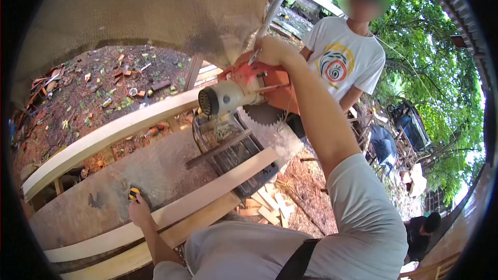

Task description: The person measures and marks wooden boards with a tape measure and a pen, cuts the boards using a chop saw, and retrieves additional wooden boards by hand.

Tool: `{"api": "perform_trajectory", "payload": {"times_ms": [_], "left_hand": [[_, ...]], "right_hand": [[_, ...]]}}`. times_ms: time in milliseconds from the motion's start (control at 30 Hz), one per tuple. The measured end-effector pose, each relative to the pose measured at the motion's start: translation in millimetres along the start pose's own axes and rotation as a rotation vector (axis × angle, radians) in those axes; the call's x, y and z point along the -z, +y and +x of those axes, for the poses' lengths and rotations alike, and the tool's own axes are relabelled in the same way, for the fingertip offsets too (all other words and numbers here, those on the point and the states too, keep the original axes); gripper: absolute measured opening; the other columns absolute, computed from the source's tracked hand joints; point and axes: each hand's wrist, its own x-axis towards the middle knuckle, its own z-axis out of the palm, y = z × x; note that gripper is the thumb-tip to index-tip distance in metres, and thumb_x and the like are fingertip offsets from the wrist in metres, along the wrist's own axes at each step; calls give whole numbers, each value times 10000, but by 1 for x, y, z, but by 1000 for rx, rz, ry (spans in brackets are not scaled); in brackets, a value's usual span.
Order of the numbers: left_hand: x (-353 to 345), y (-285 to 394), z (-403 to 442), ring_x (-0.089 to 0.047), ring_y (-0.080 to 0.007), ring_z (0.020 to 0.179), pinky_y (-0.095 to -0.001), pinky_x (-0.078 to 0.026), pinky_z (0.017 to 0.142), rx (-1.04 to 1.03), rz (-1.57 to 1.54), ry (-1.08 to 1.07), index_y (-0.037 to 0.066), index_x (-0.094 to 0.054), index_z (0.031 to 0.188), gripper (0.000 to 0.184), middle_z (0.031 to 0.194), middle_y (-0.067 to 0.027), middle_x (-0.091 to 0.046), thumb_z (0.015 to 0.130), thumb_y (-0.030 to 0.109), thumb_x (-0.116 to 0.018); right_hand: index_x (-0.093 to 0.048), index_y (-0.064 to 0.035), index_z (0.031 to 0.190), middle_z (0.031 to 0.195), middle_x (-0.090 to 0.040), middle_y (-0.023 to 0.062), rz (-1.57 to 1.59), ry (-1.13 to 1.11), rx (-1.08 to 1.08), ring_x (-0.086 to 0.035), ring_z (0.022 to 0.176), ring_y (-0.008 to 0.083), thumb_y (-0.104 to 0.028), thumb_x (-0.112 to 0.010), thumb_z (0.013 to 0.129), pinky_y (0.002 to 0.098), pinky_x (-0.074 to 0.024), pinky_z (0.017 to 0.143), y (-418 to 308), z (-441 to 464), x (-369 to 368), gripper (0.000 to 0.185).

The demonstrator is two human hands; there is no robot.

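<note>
My left hand (pixel 139 213) is closed around a small yellow and black tape measure (pixel 134 194), low over the worn bench top. Stretched out in front of me, my right hand (pixel 273 52) is wrapped over the top of a red miter saw (pixel 248 77), at its handle; the fingers are partly hidden. The saw's toothed blade (pixel 263 114) stands raised above its dark base (pixel 231 148). A long pale wooden board (pixel 207 192) crosses the front of the base and runs left along the bench, close to my left wrist.
Another long board (pixel 119 132) lies along the bench's far side. A person in a white T-shirt (pixel 345 54) stands beyond the saw. Wood offcuts (pixel 270 205) litter the ground. A brown cloth sheet (pixel 155 10) hangs at upper left. Another person (pixel 419 236) is at lower right.
</note>
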Motion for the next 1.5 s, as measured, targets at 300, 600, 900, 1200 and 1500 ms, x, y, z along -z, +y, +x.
{"api": "perform_trajectory", "payload": {"times_ms": [300, 600, 900, 1200, 1500], "left_hand": [[-3, -1, -1, -664, -404, 906, -513, -518, 787, -25, 16, 37, 27, -702, 1043, 529, 966, -213, -693, 987, 486, -446], [1, 1, -2, -663, -402, 905, -511, -517, 785, -15, 7, 24, 29, -709, 1025, 528, 964, -207, -694, 987, 488, -451], [13, 10, -10, -670, -394, 909, -511, -519, 780, 3, -12, 27, 30, -707, 1021, 521, 968, -199, -700, 976, 491, -469], [9, 9, -8, -675, -393, 889, -512, -522, 763, 10, -5, 46, 39, -710, 976, 521, 943, -195, -702, 967, 502, -472], [11, 12, -8, -674, -395, 911, -523, -522, 791, -25, 10, -7, 17, -698, 1030, 513, 988, -212, -699, 971, 480, -485]], "right_hand": [[-721, -51, 1059, 1052, -696, 229, 38, -19, 47, -661, 1018, 400, -319, -694, 768, 448, -514, 903, 3, 2, -4, 397], [-743, -42, 1034, 1036, -702, 236, 10, 21, 58, -680, 988, 393, -329, -684, 748, 455, -536, 881, 2, 2, -4, 409], [-731, -17, 1035, 1058, -695, 243, 56, 74, 55, -671, 1012, 397, -319, -698, 758, 461, -530, 895, 1, 1, -2, 411], [-706, -6, 1072, 1100, -681, 250, 19, 66, 27, -652, 1072, 387, -223, -620, 803, 481, -513, 928, -5, -6, 2, 357], [-658, -60, 1172, 1119, -680, 238, 167, 422, -243, -646, 1076, 398, -284, -570, 853, 491, -498, 950, 1, -9, -6, 400]]}}
